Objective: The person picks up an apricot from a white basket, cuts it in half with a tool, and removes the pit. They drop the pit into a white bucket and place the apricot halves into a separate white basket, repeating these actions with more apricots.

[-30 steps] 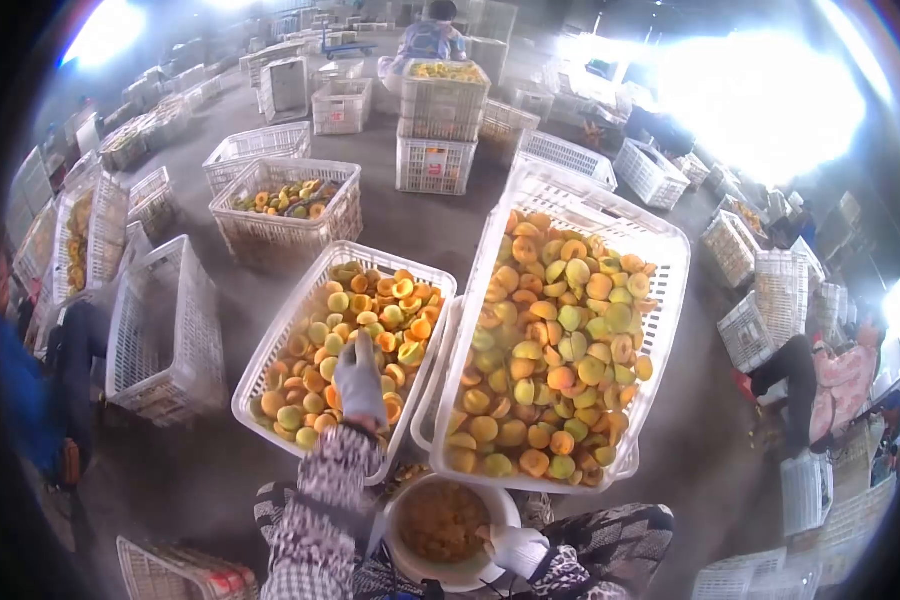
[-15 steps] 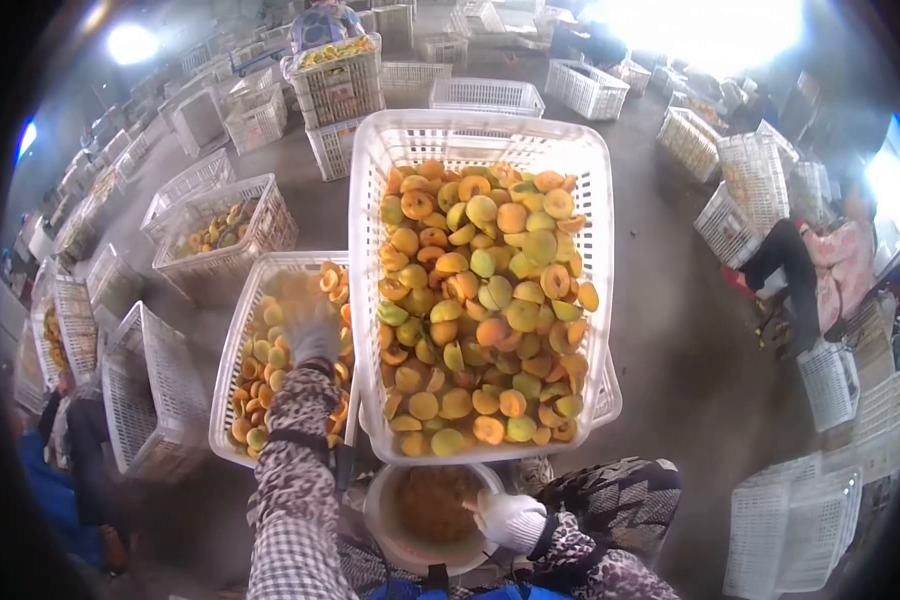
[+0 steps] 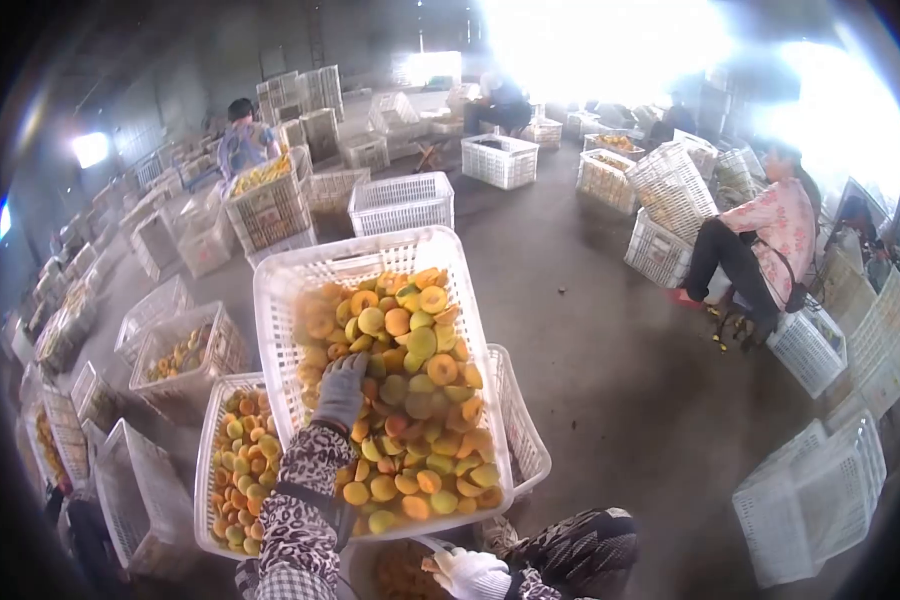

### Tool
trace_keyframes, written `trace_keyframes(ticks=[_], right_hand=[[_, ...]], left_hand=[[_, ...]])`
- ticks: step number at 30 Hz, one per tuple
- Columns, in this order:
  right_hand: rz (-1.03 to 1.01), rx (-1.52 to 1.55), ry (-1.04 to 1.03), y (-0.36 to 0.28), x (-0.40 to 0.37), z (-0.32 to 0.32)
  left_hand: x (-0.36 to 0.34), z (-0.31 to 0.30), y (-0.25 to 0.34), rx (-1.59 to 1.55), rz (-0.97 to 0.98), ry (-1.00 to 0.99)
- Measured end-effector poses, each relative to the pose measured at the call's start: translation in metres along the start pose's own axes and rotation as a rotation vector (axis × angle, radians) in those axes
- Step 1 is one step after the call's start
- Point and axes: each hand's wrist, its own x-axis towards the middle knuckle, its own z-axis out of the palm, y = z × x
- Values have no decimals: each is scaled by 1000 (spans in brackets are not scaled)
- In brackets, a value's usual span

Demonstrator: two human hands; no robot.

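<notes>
**Inspector:** Start at the left.

**Assistant:** The left crate point(image 3: 207, 470) sits on the floor point(image 3: 590, 340), well filled with fruit pieces. It lies just beside the middle crate point(image 3: 360, 252) and lower than it.

**Inspector:** The left hand?

**Assistant:** The left hand point(image 3: 342, 390), in a grey glove, lies palm down on the halves point(image 3: 420, 345) at the near left of the middle crate. Its fingers are bent over the fruit. I cannot tell whether they have closed on a piece or only rest on the pile.

**Inspector:** Where is the fruit being handled?

**Assistant:** In the middle crate, heaped from the near wall to past the middle, some halves cut face up. The crate is tilted, far end raised, and rests on a lower crate point(image 3: 525, 430).

**Inspector:** And nearer the body?

**Assistant:** A tub point(image 3: 358, 568) stands under the crate's near edge and is mostly hidden. The right hand point(image 3: 467, 573), in a white glove, is at the tub, fingers curled. The frame edge cuts it off, so I cannot tell what it grips, if anything.

**Inspector:** Which step is this?

**Assistant:** In my judgement, picking a half out of the pile. The next move calls for closing on a single piece without sending its neighbours down the slope, then bringing it near to the right hand.

**Inspector:** Anything on the right?

**Assistant:** A seated worker point(image 3: 760, 250), well apart from the crates.
</notes>
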Motion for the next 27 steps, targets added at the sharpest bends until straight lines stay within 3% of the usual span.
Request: trace_keyframes(ticks=[2,3,4,6,7,8,10,11,12,13,14,15,16,18,26,27], right_hand=[[26,52,44,-5,-3,-6],[86,22,-32,-4,-8,-6],[141,-9,-106,-3,-11,-3],[131,-52,-83,6,-17,6],[81,-131,-132,23,-19,5],[31,-203,-186,41,-23,6],[-89,-270,-332,47,-34,33],[-166,-276,-427,34,-48,56],[-107,-95,-249,-5,-16,17],[-166,-603,-279,-17,-6,20],[116,-508,-243,-31,7,19],[178,75,15,-36,20,6],[373,85,-109,-38,23,6],[476,345,-58,-55,46,-12],[461,303,7,-73,91,-8],[431,248,47,-75,93,-4]], left_hand=[[-6,3,0,-236,-342,52],[-17,-33,23,-286,-320,304],[-23,-54,32,-280,-312,315],[-38,-90,40,-1204,-740,276],[-45,-129,49,-1418,-967,157],[-60,-105,35,-1527,-744,171],[-94,-147,63,-1893,-591,150],[-106,-139,53,-1099,-324,145],[-108,-180,70,-686,-247,100],[-118,-171,66,-1197,-357,-15],[-127,-161,63,-2108,-612,43],[-135,-151,59,-2555,-928,149],[-140,-153,67,-2565,-931,211],[-158,-146,70,-2486,-936,207],[-179,-136,84,-2016,-1008,129],[-179,-127,83,-2157,-1097,209]])
